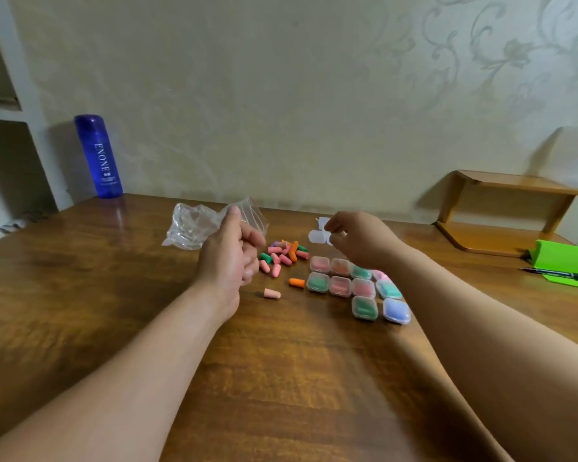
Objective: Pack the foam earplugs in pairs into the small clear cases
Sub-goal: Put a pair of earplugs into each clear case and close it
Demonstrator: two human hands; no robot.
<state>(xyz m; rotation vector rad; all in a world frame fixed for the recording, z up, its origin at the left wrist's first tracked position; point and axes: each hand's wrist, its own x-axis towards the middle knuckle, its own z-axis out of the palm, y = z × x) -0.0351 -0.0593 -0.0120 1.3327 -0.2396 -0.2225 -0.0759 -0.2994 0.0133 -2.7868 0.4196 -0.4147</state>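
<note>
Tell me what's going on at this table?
A person is partway through the packing, bare-handed. Their right grip reaches over the empty cases at the far side of the table; whether it holds one is unclear. Their left grip hovers, fingers curled, beside the loose earplugs. Filled cases sit in a cluster near the right forearm.

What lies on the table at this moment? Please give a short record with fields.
loose earplugs: mixed colours, piled between the hands
filled cases: grouped right of the pile
empty cases: behind the pile, at the right hand
left hand: fingers curled, contents hidden
plastic bag: crumpled, behind left hand
blue bottle: upright, far left
</note>
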